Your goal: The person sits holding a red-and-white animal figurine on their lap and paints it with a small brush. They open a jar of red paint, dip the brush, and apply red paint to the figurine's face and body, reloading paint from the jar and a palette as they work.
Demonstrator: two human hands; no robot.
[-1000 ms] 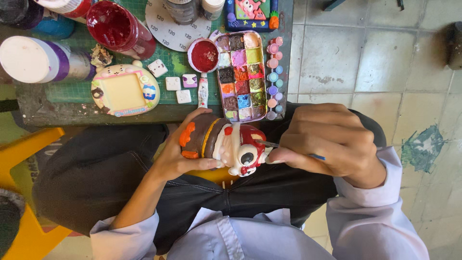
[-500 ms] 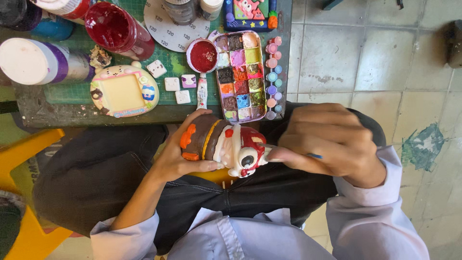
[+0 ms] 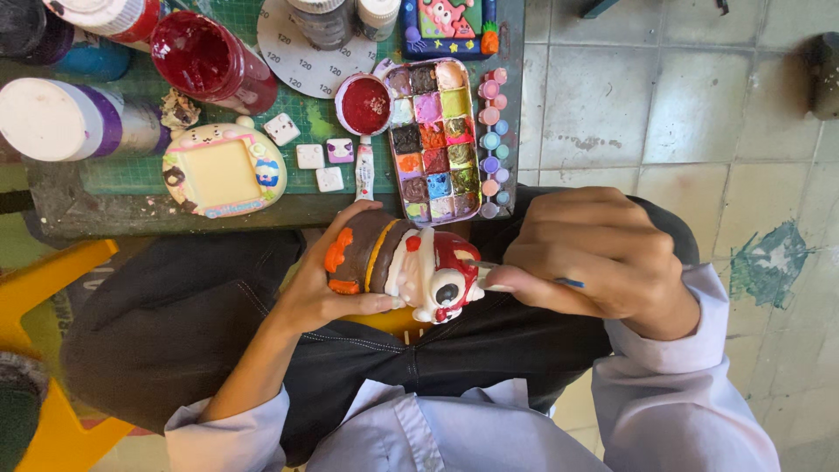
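My left hand (image 3: 319, 293) cups a small plaster figurine (image 3: 402, 262) painted brown, orange, white and red, held over my lap. My right hand (image 3: 603, 258) pinches a thin paintbrush (image 3: 494, 278) whose tip touches the red part of the figurine near its round eye. The brush handle is mostly hidden inside my fingers. Just beyond the figurine, on the green cutting mat (image 3: 301, 114), lies a paint palette (image 3: 437, 135) with several coloured wells and a small open lid of red paint (image 3: 364, 103).
On the table stand an open jar of red paint (image 3: 210, 61), a white-capped bottle (image 3: 52, 122), a painted frame-shaped plaster piece (image 3: 223, 170), small white squares (image 3: 310, 157) and a round sandpaper disc (image 3: 301, 52). A yellow stool (image 3: 44, 288) sits left; tiled floor lies right.
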